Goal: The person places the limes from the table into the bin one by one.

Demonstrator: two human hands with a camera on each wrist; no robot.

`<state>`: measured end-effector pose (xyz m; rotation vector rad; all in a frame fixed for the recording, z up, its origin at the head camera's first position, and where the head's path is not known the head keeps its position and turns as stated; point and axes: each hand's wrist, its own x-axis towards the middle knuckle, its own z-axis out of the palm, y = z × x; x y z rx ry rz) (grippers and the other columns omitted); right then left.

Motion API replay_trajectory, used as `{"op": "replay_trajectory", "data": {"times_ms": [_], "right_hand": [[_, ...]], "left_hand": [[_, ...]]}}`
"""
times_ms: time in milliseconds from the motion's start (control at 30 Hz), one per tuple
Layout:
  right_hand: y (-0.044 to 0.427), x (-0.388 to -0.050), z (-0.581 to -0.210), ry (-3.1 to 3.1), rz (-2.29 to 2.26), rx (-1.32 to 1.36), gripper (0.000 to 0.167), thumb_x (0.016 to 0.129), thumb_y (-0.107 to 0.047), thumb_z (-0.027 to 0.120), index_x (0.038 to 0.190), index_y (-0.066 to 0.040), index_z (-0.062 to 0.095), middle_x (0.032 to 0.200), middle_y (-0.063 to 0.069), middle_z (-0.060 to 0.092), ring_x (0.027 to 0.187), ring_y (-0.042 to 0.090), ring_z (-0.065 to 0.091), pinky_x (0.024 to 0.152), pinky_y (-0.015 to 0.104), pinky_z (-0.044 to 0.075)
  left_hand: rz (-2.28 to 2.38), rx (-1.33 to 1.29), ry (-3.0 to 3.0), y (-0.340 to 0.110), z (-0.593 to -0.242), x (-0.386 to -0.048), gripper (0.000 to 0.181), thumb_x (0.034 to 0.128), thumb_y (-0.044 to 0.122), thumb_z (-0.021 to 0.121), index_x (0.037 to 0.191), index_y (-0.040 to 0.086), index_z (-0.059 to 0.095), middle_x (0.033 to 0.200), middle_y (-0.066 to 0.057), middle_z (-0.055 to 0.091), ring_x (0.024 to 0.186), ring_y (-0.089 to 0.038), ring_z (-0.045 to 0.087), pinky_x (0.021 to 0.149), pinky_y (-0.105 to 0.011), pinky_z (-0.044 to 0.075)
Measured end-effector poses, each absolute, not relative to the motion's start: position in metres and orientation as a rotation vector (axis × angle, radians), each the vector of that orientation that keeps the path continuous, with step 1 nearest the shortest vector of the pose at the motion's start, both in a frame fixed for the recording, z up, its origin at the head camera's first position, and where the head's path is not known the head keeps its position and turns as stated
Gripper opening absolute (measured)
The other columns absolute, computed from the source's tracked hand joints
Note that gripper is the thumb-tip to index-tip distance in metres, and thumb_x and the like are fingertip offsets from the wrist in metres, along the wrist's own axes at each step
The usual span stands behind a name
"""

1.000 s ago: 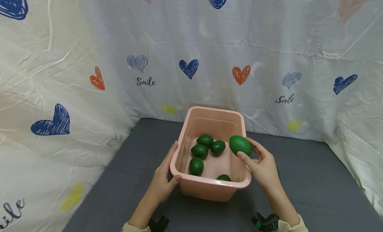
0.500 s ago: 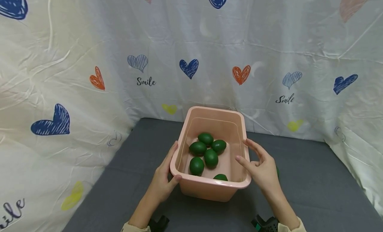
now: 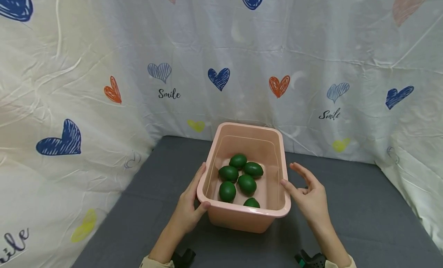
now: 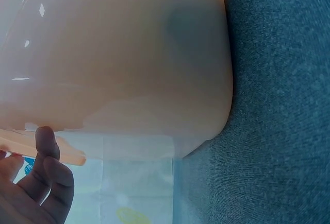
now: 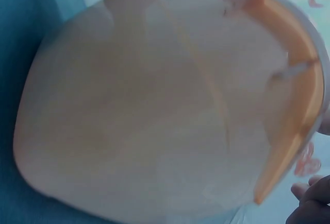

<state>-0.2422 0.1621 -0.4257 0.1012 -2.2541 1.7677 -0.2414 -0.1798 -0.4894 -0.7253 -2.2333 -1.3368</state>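
Note:
A pink plastic tub (image 3: 238,218) stands on the table with several dark green limes (image 3: 247,184) lying on its floor. My left hand (image 3: 187,210) holds the tub at its front left corner, the thumb over the rim. In the left wrist view, curled fingers (image 4: 47,183) sit beneath the rim beside the tub's wall (image 4: 118,69). Just outside the right rim is my right hand (image 3: 311,200), thumb and forefinger apart and nothing between them. Its fingers (image 5: 314,203) show at the lower right of the right wrist view, off the tub's side (image 5: 129,110).
Dark grey cloth (image 3: 363,206) covers the table. Behind and to the left hangs a white curtain (image 3: 242,41) printed with hearts. Each wrist carries a black device, such as the right one (image 3: 309,259).
My right hand has let go of a lime, which now lies among the others in the tub. The hand has then drawn back to the right. My left hand has stayed put.

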Motion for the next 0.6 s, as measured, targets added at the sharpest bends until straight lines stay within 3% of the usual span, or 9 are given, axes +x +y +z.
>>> {"op": "replay_trajectory", "data": {"times_ms": [133,333,600], "right_hand": [[0.172,-0.244,-0.434,-2.294,1.688,0.023,0.066,0.094,-0.024,0.085,0.153,-0.012,0.056,0.152,0.009,0.060,0.044,0.008,0.049,0.048,0.023,0.040],[0.185,-0.246,-0.445,-2.345,1.619,-0.041,0.065,0.098,-0.026,0.081,0.154,-0.008,0.054,0.154,0.013,0.058,0.056,0.008,0.059,0.059,0.022,0.045],[0.203,-0.249,-0.462,-2.416,1.487,-0.146,0.069,0.096,-0.028,0.082,0.155,-0.007,0.053,0.155,0.017,0.056,0.048,0.008,0.053,0.056,0.021,0.047]], "left_hand": [[-1.337,-0.723,-2.241,-0.179,-0.489,-0.240,0.095,0.1007,0.077,0.043,0.172,0.019,0.020,0.176,-0.003,0.024,0.158,-0.028,0.032,0.112,-0.058,0.045],[-1.339,-0.726,-2.239,-0.180,-0.489,-0.240,0.095,0.1009,0.077,0.044,0.172,0.018,0.020,0.177,-0.003,0.024,0.159,-0.027,0.031,0.112,-0.055,0.045],[-1.338,-0.720,-2.243,-0.180,-0.490,-0.241,0.095,0.1011,0.076,0.045,0.172,0.019,0.020,0.177,-0.002,0.024,0.159,-0.026,0.031,0.114,-0.053,0.044]]}}
